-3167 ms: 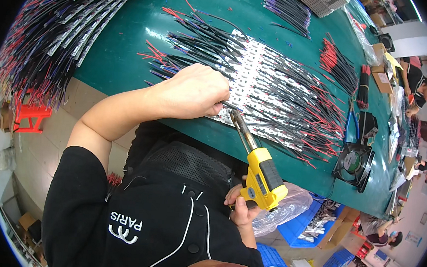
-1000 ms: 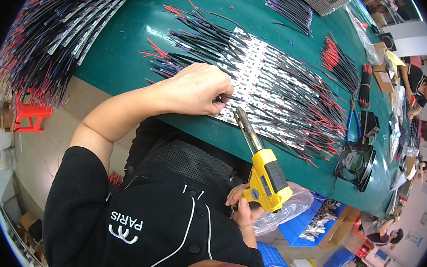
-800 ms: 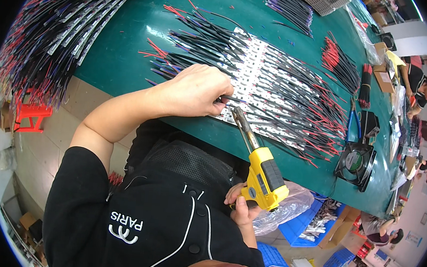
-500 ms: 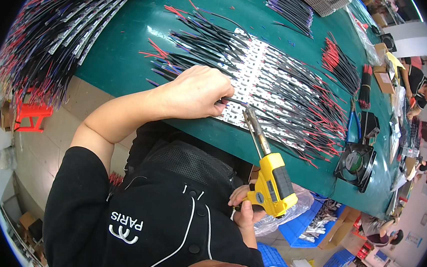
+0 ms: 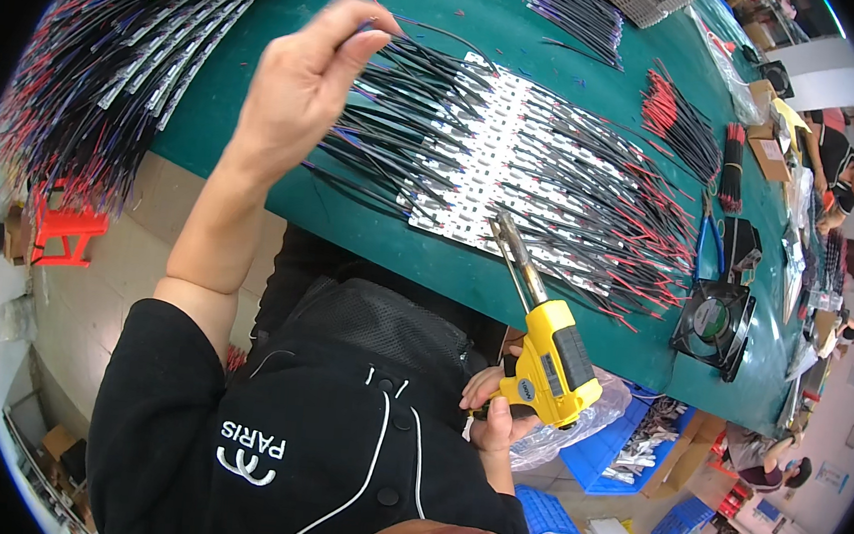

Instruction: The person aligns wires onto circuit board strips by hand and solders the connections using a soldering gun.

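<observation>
As the left hand [image 5: 306,87] hangs over the wires [image 5: 389,113] left of the white boards [image 5: 485,161], thumb and forefinger almost meeting, I cannot tell whether a wire is pinched between them. The right hand [image 5: 496,413] wraps round a soldering gun [image 5: 554,367], its tip [image 5: 502,231] at the boards' near edge on the green table [image 5: 436,280]. Good work here, I judge, calls for a steady wrist and a tip clear of neighbouring wires.
</observation>
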Demonstrator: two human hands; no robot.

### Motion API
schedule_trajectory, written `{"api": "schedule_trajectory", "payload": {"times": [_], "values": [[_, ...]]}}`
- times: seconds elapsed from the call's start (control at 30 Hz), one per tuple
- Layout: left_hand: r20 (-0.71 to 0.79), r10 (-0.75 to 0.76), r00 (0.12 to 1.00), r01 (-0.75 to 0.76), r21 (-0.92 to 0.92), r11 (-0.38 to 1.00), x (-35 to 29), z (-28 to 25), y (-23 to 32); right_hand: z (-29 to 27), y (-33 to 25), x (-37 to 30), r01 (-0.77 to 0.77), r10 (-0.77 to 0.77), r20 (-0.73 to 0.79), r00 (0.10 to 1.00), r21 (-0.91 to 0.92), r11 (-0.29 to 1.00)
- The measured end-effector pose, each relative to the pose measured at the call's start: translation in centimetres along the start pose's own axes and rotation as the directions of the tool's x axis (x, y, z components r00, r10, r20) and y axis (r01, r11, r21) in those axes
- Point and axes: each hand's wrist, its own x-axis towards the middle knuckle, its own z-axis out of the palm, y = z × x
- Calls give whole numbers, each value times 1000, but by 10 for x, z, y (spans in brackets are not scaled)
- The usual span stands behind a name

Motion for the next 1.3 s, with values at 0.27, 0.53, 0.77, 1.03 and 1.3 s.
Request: {"api": "schedule_trajectory", "payload": {"times": [0.27, 0.53, 0.77, 1.03, 1.3], "values": [[358, 215, 909, -261, 85, 962, -47, 35, 7, -1, -1, -1, -3, 3, -2, 1000, 10, 1000], [386, 162, 908, -264, 227, 937, -52, 48, -6, -4, -4, -10, -25, 26, 18, 1000, -9, 1000], [369, 113, 922, -213, 243, 946, -51, 53, -6, -6, -1, -16, -58, 58, 75, 995, -3, 998], [362, 78, 929, -174, 242, 955, -51, 56, -7, -14, 2, -20, -34, 28, 148, 989, 41, 999], [410, 43, 911, -175, 288, 942, -46, 56, -2, -12, -1, -18, -41, 34, 196, 980, 30, 999]]}}
